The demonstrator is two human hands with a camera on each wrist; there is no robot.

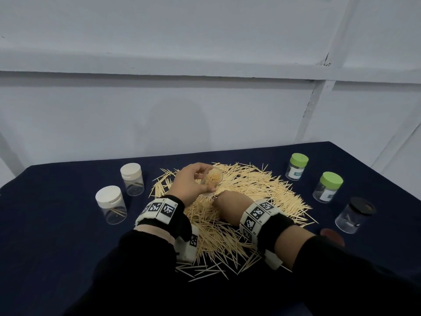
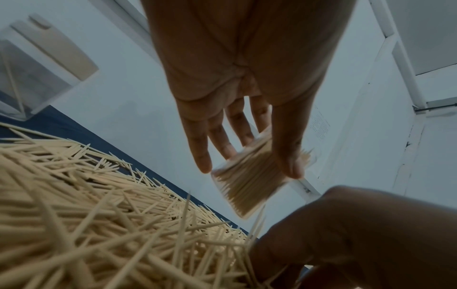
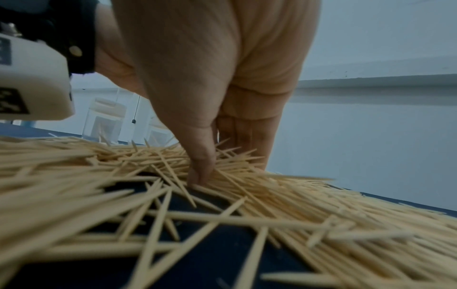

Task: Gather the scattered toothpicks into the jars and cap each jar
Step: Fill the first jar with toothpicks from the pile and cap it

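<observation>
On the left of the dark blue table [image 1: 57,236] stand two clear jars with white caps, the nearer [image 1: 111,205] and the farther [image 1: 132,179], each holding only a few sticks. Just right of them the left hand [image 1: 190,182] grips an open clear jar [image 1: 211,181] from the side, thumb on one wall and fingers on the other, tilted above the heap; the left wrist view shows it already packed with a dense bundle of toothpicks. The pile of toothpicks [image 1: 239,201] spreads across the middle of the table beneath both hands, reaching back toward the person's sleeves. Directly beside the jar's base, the right hand [image 1: 230,205] is down in the pile, its thumb [image 3: 201,166] and fingers closing on a small cluster of sticks. The toothpicks look light, stiff and sharp-tipped, and likely slide and scatter easily, so they are best taken as a loose aligned bunch pinched near mid-length rather than one by one. The jar looks like smooth, light plastic, probably safest held round its wall as it is now. Farther right stand two green-capped jars, one farther [image 1: 297,166] and one nearer [image 1: 328,187], then a black-capped jar [image 1: 354,214].
</observation>
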